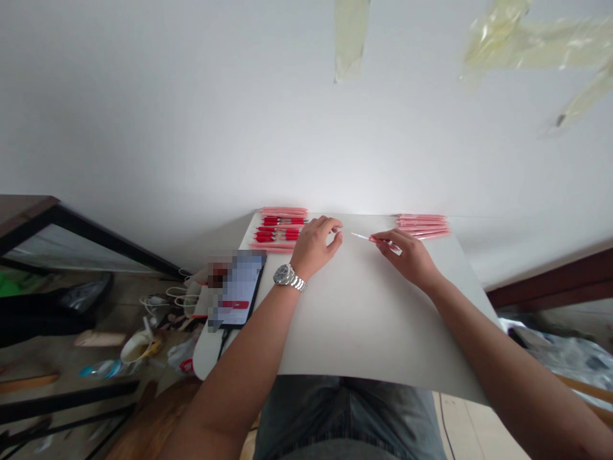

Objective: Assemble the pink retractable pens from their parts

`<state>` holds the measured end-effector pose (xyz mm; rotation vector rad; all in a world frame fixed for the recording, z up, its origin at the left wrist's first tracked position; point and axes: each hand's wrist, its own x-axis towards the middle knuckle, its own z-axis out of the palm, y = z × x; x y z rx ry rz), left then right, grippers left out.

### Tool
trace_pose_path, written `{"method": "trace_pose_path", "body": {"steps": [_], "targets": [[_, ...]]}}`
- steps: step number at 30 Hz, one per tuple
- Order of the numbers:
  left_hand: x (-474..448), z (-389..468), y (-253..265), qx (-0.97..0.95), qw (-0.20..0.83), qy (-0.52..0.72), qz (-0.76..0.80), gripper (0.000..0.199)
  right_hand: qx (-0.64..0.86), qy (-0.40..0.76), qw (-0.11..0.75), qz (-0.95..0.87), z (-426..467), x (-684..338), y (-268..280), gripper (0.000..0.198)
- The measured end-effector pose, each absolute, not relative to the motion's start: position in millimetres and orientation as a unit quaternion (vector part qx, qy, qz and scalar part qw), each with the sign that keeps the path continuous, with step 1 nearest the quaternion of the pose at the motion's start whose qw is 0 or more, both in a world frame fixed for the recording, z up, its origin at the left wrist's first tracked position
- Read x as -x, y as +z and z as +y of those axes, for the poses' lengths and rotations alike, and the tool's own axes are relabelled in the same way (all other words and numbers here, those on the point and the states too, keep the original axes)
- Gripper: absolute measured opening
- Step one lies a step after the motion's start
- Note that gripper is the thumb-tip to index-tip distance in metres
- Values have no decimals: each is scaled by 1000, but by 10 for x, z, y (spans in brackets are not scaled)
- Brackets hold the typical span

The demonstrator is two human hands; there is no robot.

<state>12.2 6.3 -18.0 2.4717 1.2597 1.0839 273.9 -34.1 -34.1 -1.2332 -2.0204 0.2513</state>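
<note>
My right hand (405, 252) pinches a thin pen refill (361, 236) between thumb and fingers. Its whitish end points left, and the rest is partly covered by my fingers. Across a small gap, my left hand (316, 244) hovers above the table with thumb and fingers curved apart and nothing between them. Just left of that hand lie several red pens (275, 235), partly hidden by it. Pink slender sticks (282, 211) lie behind the pens, and more pink ones (272, 247) lie in front. Beyond my right hand rests another row of pink sticks (421, 223).
A white table (364, 319) stands against the wall. On its left edge lies a phone (242, 287) with a cable. A dark-framed piece of furniture (62, 217) is at the left. A cup (136, 347) and a plastic bottle (103, 369) are on the floor.
</note>
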Motion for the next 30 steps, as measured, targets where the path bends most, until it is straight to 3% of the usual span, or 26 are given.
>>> {"method": "trace_pose_path", "body": {"steps": [19,25,30], "targets": [[221,261,-238,-732,-5,310,606,13,487,81,390,-777,-328,-2759,-350,21],[269,326,-215,-695,33,404,594,24,492,74,400,-770,-320,-2749,-333,21],[313,345,-194,-659,50,426,618,21,498,64,411,-761,-330,-2734,-316,21]]}}
